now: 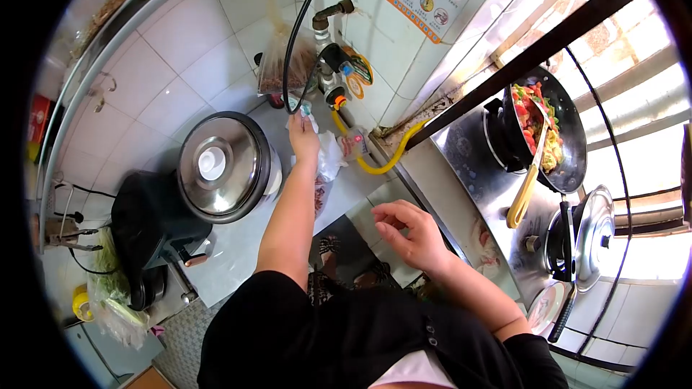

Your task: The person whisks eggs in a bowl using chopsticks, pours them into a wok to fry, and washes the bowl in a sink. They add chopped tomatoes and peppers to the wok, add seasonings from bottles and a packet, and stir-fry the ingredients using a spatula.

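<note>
My left hand (pixel 304 135) reaches to the back of the metal counter (pixel 238 248), its fingers closed at a small pale plastic packet or bag (pixel 307 114). Just to its right lies a white plastic bag (pixel 330 157), and a bag of brown contents (pixel 288 65) hangs behind it. A large steel pot with a lid (pixel 220 166) stands to its left. My right hand (pixel 411 234) hovers in front of the stove side, fingers apart and bent, with nothing in it.
At the right, a wok (pixel 569 130) of red, green and yellow food holds a spatula (pixel 525 191). A lidded pan (pixel 597 234) sits nearer. A yellow hose (pixel 393 166) curves between counter and stove. A black appliance (pixel 148 209) and bagged greens (pixel 108 274) are at the left.
</note>
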Demonstrator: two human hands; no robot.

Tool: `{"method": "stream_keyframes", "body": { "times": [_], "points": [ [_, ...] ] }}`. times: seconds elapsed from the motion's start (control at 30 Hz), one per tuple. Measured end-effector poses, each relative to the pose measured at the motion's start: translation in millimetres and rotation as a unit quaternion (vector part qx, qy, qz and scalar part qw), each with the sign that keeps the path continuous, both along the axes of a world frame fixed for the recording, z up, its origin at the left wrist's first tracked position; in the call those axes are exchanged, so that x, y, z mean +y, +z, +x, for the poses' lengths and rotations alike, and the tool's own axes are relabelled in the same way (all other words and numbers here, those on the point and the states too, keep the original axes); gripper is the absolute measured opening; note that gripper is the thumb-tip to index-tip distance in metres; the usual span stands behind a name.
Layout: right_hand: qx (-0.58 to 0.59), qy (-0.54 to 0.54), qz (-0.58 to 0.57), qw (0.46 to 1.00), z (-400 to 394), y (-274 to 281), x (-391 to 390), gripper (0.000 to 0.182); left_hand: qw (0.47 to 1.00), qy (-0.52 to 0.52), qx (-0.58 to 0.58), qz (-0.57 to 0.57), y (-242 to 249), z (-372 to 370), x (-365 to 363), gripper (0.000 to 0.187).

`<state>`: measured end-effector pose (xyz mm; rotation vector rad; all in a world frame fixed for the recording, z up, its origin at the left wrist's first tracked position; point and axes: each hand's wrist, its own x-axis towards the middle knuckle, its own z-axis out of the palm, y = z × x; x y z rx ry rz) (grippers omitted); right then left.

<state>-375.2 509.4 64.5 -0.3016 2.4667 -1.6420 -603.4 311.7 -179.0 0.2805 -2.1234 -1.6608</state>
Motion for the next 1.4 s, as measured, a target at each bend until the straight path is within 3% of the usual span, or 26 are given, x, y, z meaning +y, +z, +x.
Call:
{"method": "stream_keyframes", "body": {
  "times": [0.13, 0.27, 0.33, 0.47, 0.6, 0.67, 0.73, 0.77, 0.83, 0.87, 0.93, 1.0, 1.03, 1.1, 1.17, 1.23, 1.27, 1.33, 1.37, 1.4],
  "points": [
    [0.036, 0.002, -0.012, 0.999, 2, 12, 2, 0.028, 0.993, -0.052, -0.01, 0.109, 75, 44, 6, 0.04],
    [0.049, -0.023, -0.047, 0.997, 5, 15, 4, 0.032, 0.948, -0.155, 0.012, 0.28, 91, 75, -11, 0.042],
    [0.056, -0.031, -0.067, 0.996, 6, 8, 7, 0.035, 0.923, -0.165, -0.011, 0.346, 128, 107, -1, 0.041],
    [0.019, -0.084, -0.131, 0.988, 7, -14, 13, 0.044, 0.857, -0.297, -0.024, 0.421, 148, 155, -13, 0.04],
    [-0.099, -0.08, -0.268, 0.955, 10, -19, 20, 0.067, 0.797, -0.4, -0.045, 0.45, 203, 197, -18, 0.034],
    [-0.069, 0.028, -0.387, 0.919, 7, -17, 26, 0.081, 0.739, -0.432, -0.072, 0.512, 225, 204, -13, 0.033],
    [-0.082, 0.111, -0.406, 0.903, 18, 13, 37, 0.084, 0.694, -0.463, -0.098, 0.543, 247, 207, -4, 0.034],
    [-0.078, 0.1, -0.401, 0.907, 23, 15, 42, 0.08, 0.652, -0.497, -0.096, 0.565, 250, 206, 3, 0.036],
    [-0.068, 0.072, -0.393, 0.914, 34, 16, 50, 0.073, 0.666, -0.497, -0.075, 0.551, 274, 211, 29, 0.037],
    [-0.008, 0.013, -0.356, 0.934, 40, 19, 53, 0.066, 0.671, -0.499, -0.065, 0.545, 284, 214, 42, 0.038],
    [0.111, -0.106, -0.271, 0.95, 47, 26, 52, 0.054, 0.652, -0.508, -0.032, 0.562, 279, 212, 60, 0.038],
    [0.169, -0.198, -0.263, 0.929, 55, 43, 54, 0.049, 0.629, -0.499, -0.012, 0.595, 282, 223, 85, 0.04],
    [0.19, -0.229, -0.227, 0.927, 59, 50, 59, 0.049, 0.629, -0.547, 0.025, 0.552, 289, 228, 96, 0.056],
    [0.253, -0.289, -0.112, 0.916, 67, 63, 71, 0.052, 0.729, -0.564, 0.061, 0.384, 290, 238, 121, 0.071],
    [0.282, -0.325, -0.068, 0.9, 71, 68, 79, 0.048, 0.788, -0.556, 0.099, 0.245, 281, 243, 134, 0.089],
    [0.255, -0.349, -0.028, 0.901, 78, 74, 86, 0.048, 0.817, -0.565, 0.095, 0.068, 281, 229, 138, 0.085],
    [0.23, -0.337, -0.078, 0.91, 78, 74, 90, 0.05, 0.82, -0.564, 0.096, -0.022, 287, 225, 145, 0.083],
    [0.179, -0.306, -0.179, 0.918, 75, 69, 101, 0.054, 0.819, -0.565, 0.09, 0.045, 303, 225, 162, 0.075],
    [0.174, -0.228, -0.26, 0.922, 70, 60, 110, 0.071, 0.813, -0.572, 0.061, 0.089, 312, 220, 168, 0.073],
    [0.175, -0.246, -0.231, 0.925, 78, 68, 115, 0.073, 0.807, -0.575, 0.031, 0.133, 320, 215, 174, 0.071]
  ]
}}
